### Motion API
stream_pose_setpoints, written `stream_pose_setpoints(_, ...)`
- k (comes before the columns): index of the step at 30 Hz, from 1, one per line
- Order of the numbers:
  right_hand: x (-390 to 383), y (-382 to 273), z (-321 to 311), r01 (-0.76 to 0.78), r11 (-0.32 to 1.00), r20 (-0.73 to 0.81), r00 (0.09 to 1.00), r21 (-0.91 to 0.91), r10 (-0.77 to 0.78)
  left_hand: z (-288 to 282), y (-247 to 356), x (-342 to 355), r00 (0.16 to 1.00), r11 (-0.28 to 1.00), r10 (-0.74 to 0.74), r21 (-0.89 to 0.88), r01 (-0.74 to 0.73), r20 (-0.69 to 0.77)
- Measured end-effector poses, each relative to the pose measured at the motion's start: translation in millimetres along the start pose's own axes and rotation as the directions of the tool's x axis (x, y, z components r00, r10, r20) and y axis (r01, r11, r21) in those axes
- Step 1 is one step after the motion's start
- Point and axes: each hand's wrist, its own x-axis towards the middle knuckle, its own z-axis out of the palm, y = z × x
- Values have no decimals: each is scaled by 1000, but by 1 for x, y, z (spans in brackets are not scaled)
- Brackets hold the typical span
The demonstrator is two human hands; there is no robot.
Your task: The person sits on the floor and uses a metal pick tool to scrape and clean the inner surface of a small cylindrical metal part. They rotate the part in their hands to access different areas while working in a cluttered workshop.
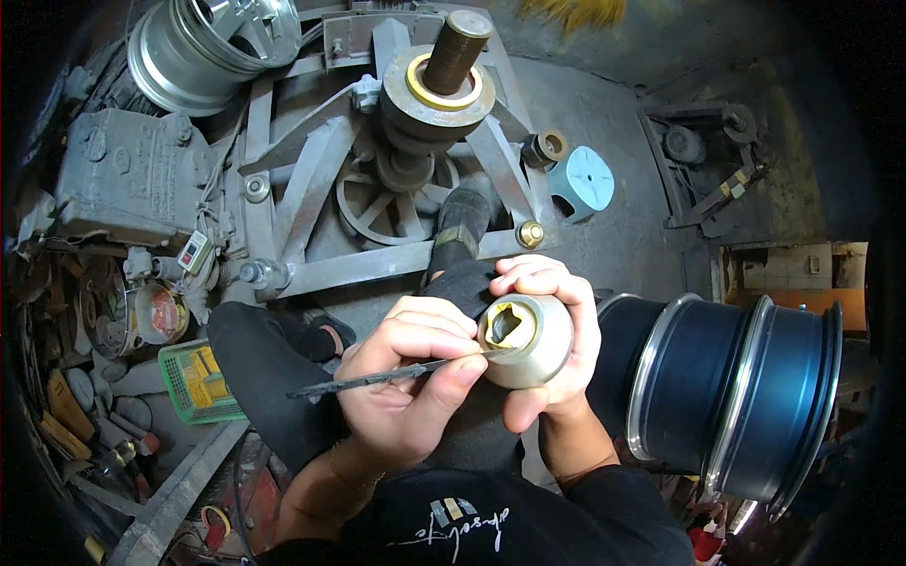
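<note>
My right hand (578, 316) is wrapped round a pale grey-white cylindrical piece (540, 363). The end facing up has an uneven, yellow-lined opening with a dark hollow inside. My left hand (401, 396) pinches a thin, dark blade-like tool (351, 382) between thumb and fingers. Its rough black end sticks out to the left, while the narrow tip meets the lower rim of that opening. Both hands are close together above my lap, with the left fingers beside the cylinder. The cylinder's far end is hidden in my right palm.
Ahead is a grey metal frame (359, 267) bearing a thick threaded shaft (458, 52). Blue wheel rims (717, 377) stand close on my right, and a silver rim (179, 61) sits far left. A light-blue stool (590, 177) and a green basket (175, 382) are nearby.
</note>
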Motion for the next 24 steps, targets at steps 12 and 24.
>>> stream_pose_setpoints(12, 1, -1, 0, 8, 1000, 5, 1000, 6, -8, 4, 3, 4, 1000, 1000, -7, -4, 7, 7)
stream_pose_setpoints(24, 2, -1, -1, -67, 993, 26, 998, 95, 65, -8, -5, 4, 999, 988, -47, -149, 50, 27)
